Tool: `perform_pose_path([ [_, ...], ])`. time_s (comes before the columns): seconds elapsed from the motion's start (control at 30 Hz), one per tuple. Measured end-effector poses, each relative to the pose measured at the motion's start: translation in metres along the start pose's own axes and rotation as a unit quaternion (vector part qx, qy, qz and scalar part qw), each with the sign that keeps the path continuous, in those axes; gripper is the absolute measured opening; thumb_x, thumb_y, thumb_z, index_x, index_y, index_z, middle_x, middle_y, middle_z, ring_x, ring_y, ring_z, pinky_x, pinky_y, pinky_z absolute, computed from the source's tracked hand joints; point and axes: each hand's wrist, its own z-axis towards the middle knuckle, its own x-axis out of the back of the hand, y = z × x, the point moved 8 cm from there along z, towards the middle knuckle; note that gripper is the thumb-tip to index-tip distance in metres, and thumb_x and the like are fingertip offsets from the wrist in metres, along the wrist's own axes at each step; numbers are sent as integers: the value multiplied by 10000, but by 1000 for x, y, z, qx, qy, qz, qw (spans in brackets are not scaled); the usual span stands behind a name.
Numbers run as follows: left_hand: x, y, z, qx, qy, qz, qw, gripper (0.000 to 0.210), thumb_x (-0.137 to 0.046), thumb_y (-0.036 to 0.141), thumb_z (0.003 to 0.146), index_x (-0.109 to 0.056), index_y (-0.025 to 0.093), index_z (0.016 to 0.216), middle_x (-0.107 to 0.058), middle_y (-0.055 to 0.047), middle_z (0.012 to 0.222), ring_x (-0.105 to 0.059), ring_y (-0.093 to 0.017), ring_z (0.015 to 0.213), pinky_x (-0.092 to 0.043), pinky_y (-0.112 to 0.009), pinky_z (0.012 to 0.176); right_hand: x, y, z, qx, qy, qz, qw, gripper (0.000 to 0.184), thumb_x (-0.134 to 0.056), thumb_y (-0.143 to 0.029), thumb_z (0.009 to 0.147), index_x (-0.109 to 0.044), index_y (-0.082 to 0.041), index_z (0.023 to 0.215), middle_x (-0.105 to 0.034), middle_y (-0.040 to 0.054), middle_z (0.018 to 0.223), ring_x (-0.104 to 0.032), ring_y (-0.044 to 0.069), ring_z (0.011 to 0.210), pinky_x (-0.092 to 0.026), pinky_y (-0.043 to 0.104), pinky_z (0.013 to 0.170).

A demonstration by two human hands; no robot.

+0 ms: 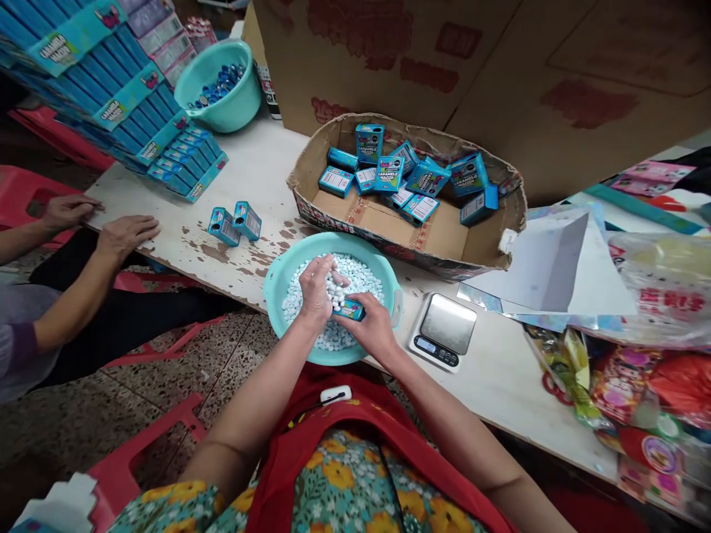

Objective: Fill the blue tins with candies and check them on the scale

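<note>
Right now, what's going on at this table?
The person's left hand holds small white pellets over a round turquoise plastic basin of them, beside a small blue printed box in the right hand. Behind the basin, an open brown cardboard tray holds more blue boxes; a silver-and-black digital scale sits to the basin's right. A co-worker's hand rests on the white table's edge.

This is looking like a packing workshop: trays (55, 50) of boxes (186, 153) are rising at the left end of the bench (266, 185), a basin (272, 303) of white pellets (364, 274) and a scale (449, 324) are lining its near edge, a co-worker (25, 326) is sitting alongside.
</note>
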Motion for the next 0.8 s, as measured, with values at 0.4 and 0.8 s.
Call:
perform_pose_path([
  [0.4,-12,-2,1,-25,-18,23,999,306,-615,374,784,-481,170,600,-498,33,525,-573,-116,523,-466,-253,581,11,10,8,-17,21,17,999,304,-750,-367,696,-654,-218,943,-642,48,882,-606,242,867,-460,364,792],
  [0.8,-16,6,-6,-31,-36,51,998,192,-576,366,798,-548,183,747,-556,20,642,-587,-116,573,-462,-257,614,16,17,10,-44,39,69,996,304,-765,-354,676,-669,-249,945,-639,27,888,-607,225,864,-467,359,800],
])
